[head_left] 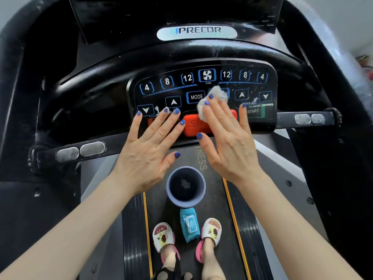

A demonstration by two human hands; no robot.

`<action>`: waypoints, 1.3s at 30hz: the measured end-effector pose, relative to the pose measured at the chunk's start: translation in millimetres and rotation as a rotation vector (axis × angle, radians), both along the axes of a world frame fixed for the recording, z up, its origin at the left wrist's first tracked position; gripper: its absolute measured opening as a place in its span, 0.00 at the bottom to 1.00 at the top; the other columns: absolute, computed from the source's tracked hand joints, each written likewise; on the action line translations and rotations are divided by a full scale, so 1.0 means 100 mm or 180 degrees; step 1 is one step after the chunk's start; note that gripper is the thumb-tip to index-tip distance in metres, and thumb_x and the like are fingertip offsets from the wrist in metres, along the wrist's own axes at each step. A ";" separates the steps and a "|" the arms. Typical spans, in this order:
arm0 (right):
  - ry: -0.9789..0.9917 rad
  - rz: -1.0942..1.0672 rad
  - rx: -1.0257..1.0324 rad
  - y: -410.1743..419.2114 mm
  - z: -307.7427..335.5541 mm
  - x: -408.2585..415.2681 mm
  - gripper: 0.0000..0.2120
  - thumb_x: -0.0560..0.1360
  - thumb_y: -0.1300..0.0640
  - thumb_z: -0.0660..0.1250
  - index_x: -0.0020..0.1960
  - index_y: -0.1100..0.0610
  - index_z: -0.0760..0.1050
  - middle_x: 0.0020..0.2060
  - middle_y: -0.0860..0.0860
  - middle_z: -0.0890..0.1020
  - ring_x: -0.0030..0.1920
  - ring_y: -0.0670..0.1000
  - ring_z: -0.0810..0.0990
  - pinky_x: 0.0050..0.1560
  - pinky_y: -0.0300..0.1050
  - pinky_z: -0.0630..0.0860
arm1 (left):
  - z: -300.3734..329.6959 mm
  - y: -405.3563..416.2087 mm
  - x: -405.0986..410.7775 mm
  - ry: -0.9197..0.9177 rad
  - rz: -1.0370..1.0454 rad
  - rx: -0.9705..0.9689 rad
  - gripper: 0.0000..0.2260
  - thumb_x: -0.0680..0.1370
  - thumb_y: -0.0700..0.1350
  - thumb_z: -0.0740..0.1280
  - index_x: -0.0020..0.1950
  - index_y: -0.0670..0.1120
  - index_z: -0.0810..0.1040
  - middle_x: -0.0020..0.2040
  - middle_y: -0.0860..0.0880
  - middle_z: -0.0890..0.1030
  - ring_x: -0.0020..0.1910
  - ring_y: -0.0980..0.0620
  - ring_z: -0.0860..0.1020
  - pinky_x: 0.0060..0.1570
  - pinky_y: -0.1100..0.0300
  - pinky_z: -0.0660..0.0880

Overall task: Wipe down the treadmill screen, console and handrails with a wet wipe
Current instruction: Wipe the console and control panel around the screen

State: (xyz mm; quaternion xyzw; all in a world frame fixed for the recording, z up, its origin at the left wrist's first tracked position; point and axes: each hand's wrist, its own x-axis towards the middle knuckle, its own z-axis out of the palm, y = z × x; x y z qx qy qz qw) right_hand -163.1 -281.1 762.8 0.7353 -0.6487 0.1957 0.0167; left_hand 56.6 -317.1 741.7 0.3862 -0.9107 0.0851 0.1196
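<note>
White wet wipe [214,102] sits mid-frame under my right hand [228,142], fingers straight, pressing it flat on the console [201,91] buttons. My left hand [149,146] rests flat and open, lower left of the panel. Console step in hand; next, I judge, sweep toward START, then the handrails [80,151].

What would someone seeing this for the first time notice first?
Probably the two hands spread over the treadmill's button console: the right hand presses a white wet wipe flat against the middle buttons, and the left hand lies flat beside it. The red stop button between the hands stands out too. Below, a round bin and a blue wipe pack sit on the belt.
</note>
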 end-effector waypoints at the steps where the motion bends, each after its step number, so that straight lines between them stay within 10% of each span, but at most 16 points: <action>1: 0.0072 0.0062 0.0086 -0.01 0.05 0.02 0.30 0.83 0.42 0.51 0.79 0.58 0.61 0.79 0.53 0.61 0.80 0.52 0.56 0.79 0.61 0.47 | 0.01 -0.01 0.00 0.0060 0.0047 0.0022 0.28 0.84 0.56 0.51 0.82 0.46 0.54 0.82 0.47 0.53 0.81 0.47 0.51 0.78 0.39 0.45; 39: 0.0685 0.0440 0.0512 -0.68 0.52 -0.06 0.30 0.82 0.42 0.45 0.81 0.49 0.54 0.81 0.45 0.53 0.81 0.47 0.48 0.77 0.54 0.32 | -0.02 -0.09 -0.01 0.0121 0.0212 -0.0060 0.31 0.82 0.58 0.53 0.81 0.43 0.55 0.82 0.47 0.53 0.81 0.48 0.50 0.78 0.43 0.44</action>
